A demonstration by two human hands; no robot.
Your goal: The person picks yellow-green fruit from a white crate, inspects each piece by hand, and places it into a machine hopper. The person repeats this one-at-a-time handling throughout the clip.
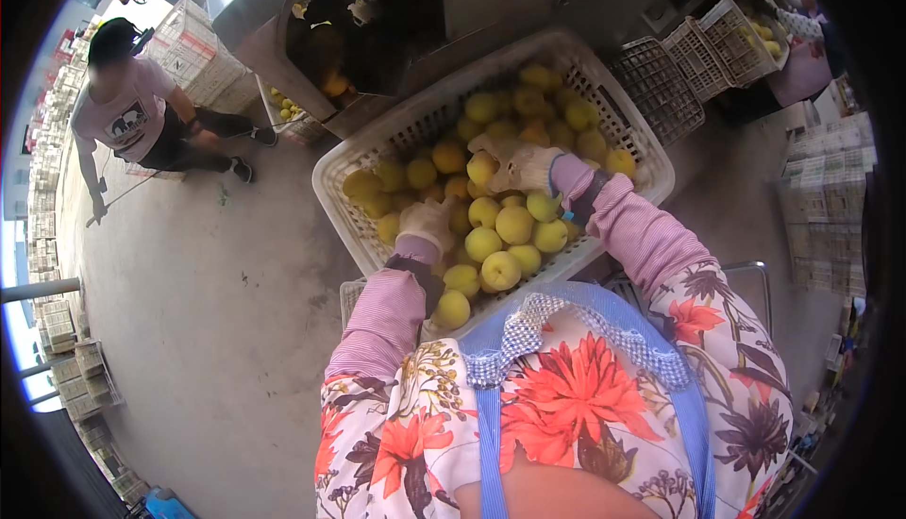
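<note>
A white perforated plastic crate (pixel 333 172) full of round yellow-green fruit, probably peaches (pixel 514 225), stands tilted in the view before me. My right hand (pixel 520 164), in a pale work glove, is over the middle of the fruit and grips one yellow peach (pixel 482 168) at its fingertips. Lower and to the left, my left hand (pixel 427 224), gloved too, reaches down among the fruit near the crate's left part; its fingertips are partly hidden, so whether it grips a fruit does not show. Striped sleeves cover both forearms.
A metal machine housing (pixel 269 45) with a dark opening adjoins the crate's far side. A person (pixel 131 108) sits at the left by stacked crates (pixel 205 52). More crates (pixel 736 38) stand at upper right, near another person's arm. Stacked boxes (pixel 824 200) stand at right.
</note>
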